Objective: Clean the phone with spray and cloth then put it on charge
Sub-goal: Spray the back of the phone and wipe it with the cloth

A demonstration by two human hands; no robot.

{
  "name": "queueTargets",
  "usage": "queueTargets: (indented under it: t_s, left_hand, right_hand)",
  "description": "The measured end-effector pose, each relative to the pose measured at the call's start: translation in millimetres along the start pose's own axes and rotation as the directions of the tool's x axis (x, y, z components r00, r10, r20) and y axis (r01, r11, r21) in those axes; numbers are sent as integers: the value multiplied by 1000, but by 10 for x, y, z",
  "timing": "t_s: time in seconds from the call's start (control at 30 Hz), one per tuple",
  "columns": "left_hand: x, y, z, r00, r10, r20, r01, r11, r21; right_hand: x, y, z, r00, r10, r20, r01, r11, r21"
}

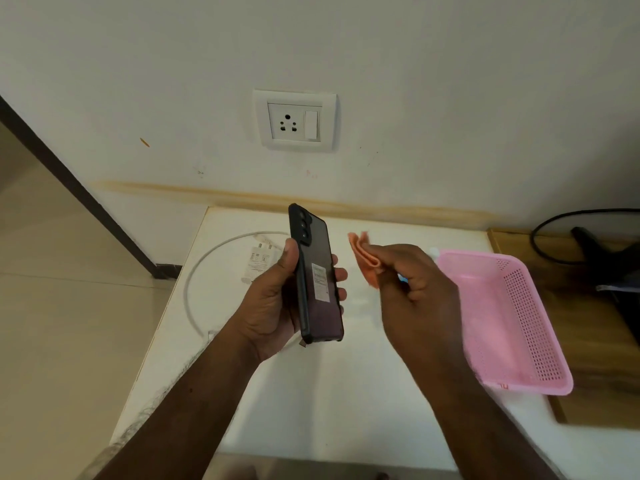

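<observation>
Basket (512, 306) (pink) beside hands, charger (258, 259) seemingly behind.

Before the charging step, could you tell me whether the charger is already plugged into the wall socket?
Not plugged in. The white charger lies on the white table with its cable looped, and the wall socket holds nothing.
</observation>
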State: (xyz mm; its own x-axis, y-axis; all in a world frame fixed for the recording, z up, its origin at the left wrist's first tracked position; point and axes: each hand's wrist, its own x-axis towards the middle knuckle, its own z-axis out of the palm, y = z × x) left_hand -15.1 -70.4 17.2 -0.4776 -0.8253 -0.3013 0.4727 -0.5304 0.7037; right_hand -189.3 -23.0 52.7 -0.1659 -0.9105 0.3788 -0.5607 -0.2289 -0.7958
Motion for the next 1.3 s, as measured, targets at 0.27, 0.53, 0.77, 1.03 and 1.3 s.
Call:
queueTargets:
  t_s: [0.27,0.53,0.77,1.03,1.3]
  left_hand:
    - [-17,-86,111,997,25,-67,-24,1000,19]
    - [-26,32,22,989,49,-138,-48,999,15]
    - [-17,107,-16,990,107,-94,-110,994,-22]
    - [-14,88,-3,991,114,-71,-116,993,-25]
    - [-11,-61,106,995,90,-41,-86,994,73]
  right_hand:
    - [-70,-45,148,986,-36,163,56,991,-119]
    - [-108,-41,121,955,-54,291,76,995,-64]
    - [-197,-60,94,919,-105,380,131,990,-45]
    - [-71,59,-55,956,226,187,-285,866,411]
    - [-111,84,227,989,-46,144,27,991,130]
